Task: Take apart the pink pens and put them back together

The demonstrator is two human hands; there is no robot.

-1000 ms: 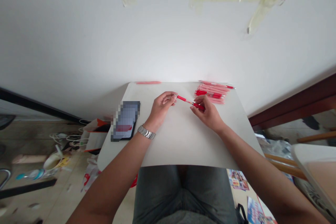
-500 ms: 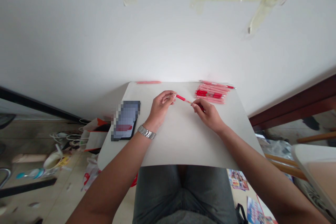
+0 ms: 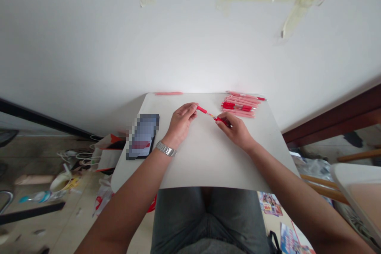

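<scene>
A red pen (image 3: 202, 109) with a clear middle section spans the gap between my two hands over the white table. My left hand (image 3: 181, 121), with a metal watch (image 3: 166, 149) at its wrist, pinches the tip end of the pen. The fingers of my right hand (image 3: 235, 127) close around its red rear end, which shows partly between them. Beyond my right hand lies a pile of pink and red pens (image 3: 239, 105). Another pink pen (image 3: 168, 93) rests alone at the table's far left edge.
A phone (image 3: 143, 137) with a blurred screen lies on the left of the white table (image 3: 205, 170). The wall (image 3: 190, 47) rises directly behind the table. Bags, cables and a cup (image 3: 60, 181) are on the floor at left; a white chair (image 3: 357, 178) stands at right.
Both hands have shifted slightly left with the pen. More of the pen's red rear end now shows at my right fingers.
</scene>
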